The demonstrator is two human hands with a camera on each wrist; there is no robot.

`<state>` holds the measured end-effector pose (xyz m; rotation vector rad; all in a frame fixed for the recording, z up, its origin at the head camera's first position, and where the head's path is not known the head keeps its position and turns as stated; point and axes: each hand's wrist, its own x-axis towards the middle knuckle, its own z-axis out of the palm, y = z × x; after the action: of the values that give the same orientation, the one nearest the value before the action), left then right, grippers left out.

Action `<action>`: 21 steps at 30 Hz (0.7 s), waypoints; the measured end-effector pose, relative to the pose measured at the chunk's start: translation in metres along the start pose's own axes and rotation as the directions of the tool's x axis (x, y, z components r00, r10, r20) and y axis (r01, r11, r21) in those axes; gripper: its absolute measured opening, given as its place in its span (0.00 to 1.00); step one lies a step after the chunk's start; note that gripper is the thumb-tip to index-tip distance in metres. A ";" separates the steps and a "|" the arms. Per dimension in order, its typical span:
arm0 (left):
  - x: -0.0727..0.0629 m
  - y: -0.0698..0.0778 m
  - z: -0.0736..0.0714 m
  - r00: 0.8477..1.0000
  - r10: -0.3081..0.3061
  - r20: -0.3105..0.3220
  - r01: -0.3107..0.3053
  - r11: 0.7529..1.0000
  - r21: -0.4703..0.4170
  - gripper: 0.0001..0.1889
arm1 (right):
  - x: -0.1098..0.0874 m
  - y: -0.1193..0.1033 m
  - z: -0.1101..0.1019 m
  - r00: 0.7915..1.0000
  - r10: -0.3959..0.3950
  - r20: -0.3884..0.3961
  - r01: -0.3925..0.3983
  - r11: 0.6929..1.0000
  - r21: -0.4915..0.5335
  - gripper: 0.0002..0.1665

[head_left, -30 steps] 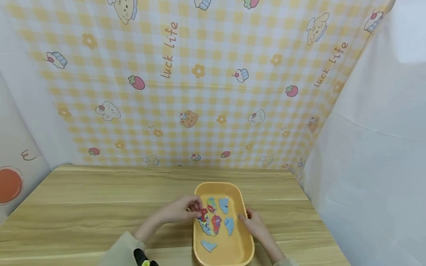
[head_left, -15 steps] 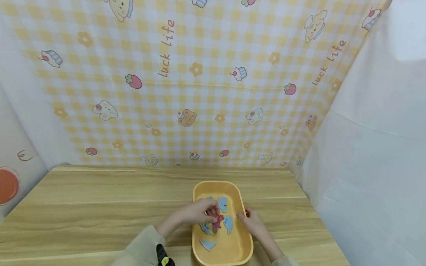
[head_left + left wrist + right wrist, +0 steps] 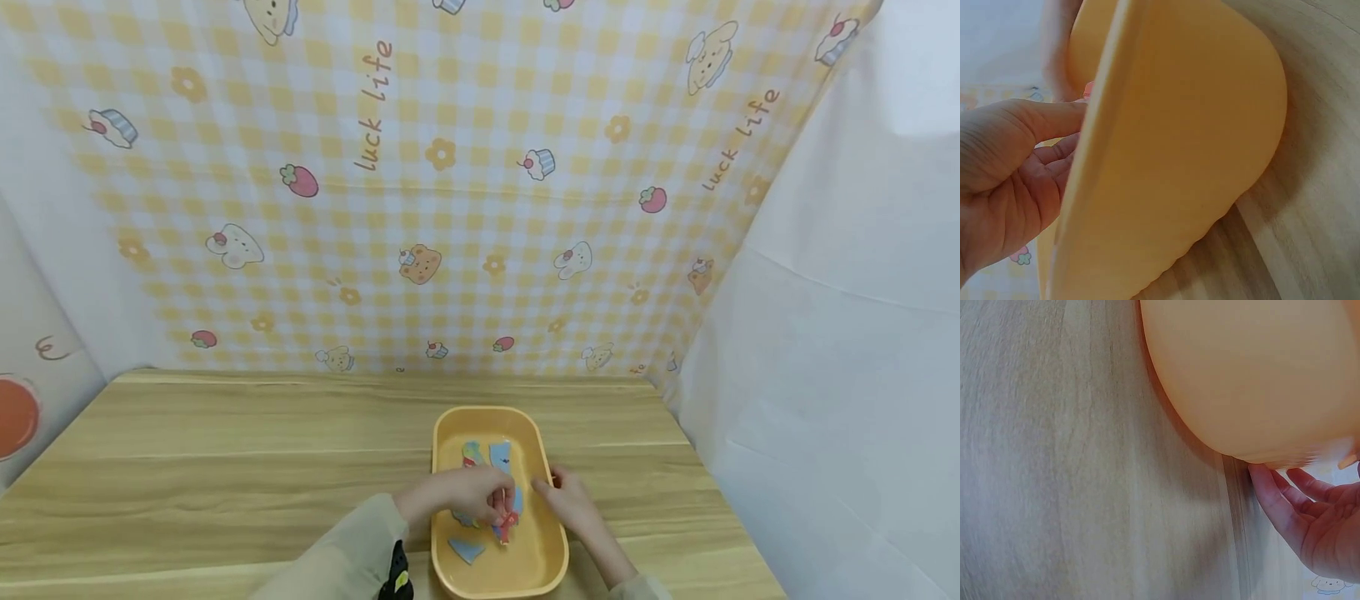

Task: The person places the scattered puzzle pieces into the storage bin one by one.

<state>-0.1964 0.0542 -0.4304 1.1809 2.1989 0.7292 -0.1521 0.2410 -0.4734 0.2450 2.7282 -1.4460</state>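
My left hand (image 3: pixel 476 493) reaches over the yellow tray (image 3: pixel 525 575) and pinches a red puzzle piece (image 3: pixel 507 525) between thumb and fingers. The piece overlaps others lying below it. Around it in the tray lie a light blue piece (image 3: pixel 467 550) near the front, another blue piece (image 3: pixel 499 454) toward the back and a green-and-red piece (image 3: pixel 471 452); more are partly hidden by the hand. With thumb over the rim and fingers outside, my right hand (image 3: pixel 573 504) grips the tray's right side. In the left wrist view the tray wall (image 3: pixel 1179 125) hides the left fingertips.
The tray stands on a wood-grain table (image 3: pixel 262 475). Behind the table hangs a yellow checked cloth (image 3: pixel 480 317) with cartoon prints. White cloth (image 3: pixel 832 333) hangs along the right side. A dark watch (image 3: pixel 397 575) is on the left wrist.
My left hand has carried the red puzzle piece from the tray's left edge rightward and toward the front, over the other pieces. The right hand keeps its hold on the tray.
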 end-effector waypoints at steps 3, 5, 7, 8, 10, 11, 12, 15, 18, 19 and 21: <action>0.003 0.003 0.002 1.000 -0.007 0.022 0.005 0.998 0.064 0.06 | 0.001 0.001 0.000 1.000 -0.002 0.001 0.002 1.000 0.006 0.26; 0.004 0.005 0.002 0.999 -0.014 0.036 0.011 0.996 0.093 0.07 | 0.001 0.002 0.001 1.000 -0.006 0.002 0.006 1.000 0.006 0.25; 0.005 0.006 0.002 0.998 -0.028 0.055 0.022 0.994 0.108 0.07 | 0.001 0.002 0.001 1.000 -0.010 0.006 0.010 1.000 0.009 0.24; 0.006 0.006 0.003 0.997 -0.037 0.065 0.030 0.994 0.108 0.07 | 0.001 0.003 0.001 1.000 -0.013 0.010 0.013 1.000 0.011 0.24; 0.007 0.006 0.004 0.995 -0.048 0.083 0.039 0.993 0.108 0.08 | 0.001 0.003 0.001 1.000 -0.018 0.013 0.018 1.000 0.018 0.25; 0.007 0.006 0.004 0.994 -0.056 0.093 0.047 0.994 0.099 0.08 | 0.001 0.003 0.002 1.000 -0.021 0.014 0.021 1.000 0.019 0.25; 0.007 0.005 0.004 0.993 -0.063 0.100 0.055 0.995 0.082 0.08 | 0.001 0.004 0.002 1.000 -0.022 0.014 0.022 1.000 0.021 0.25; 0.009 0.004 0.006 0.992 -0.059 0.110 0.051 0.996 0.072 0.07 | 0.002 0.004 0.002 1.000 -0.029 0.005 0.029 0.999 0.016 0.25; 0.010 0.004 0.006 0.993 -0.045 0.113 0.038 0.997 0.069 0.07 | 0.002 0.004 0.001 1.000 -0.028 -0.001 0.028 1.000 0.009 0.25; 0.010 0.004 0.006 0.993 -0.041 0.111 0.032 0.997 0.077 0.07 | 0.002 0.004 0.001 1.000 -0.027 -0.002 0.027 1.000 0.009 0.25; 0.011 0.003 0.005 0.994 -0.038 0.105 0.030 0.997 0.076 0.08 | 0.002 0.005 0.001 1.000 -0.020 0.003 0.020 1.000 0.013 0.25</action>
<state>-0.1963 0.0658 -0.4343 1.1873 2.1686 0.5624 -0.1538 0.2433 -0.4778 0.2165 2.7279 -1.4681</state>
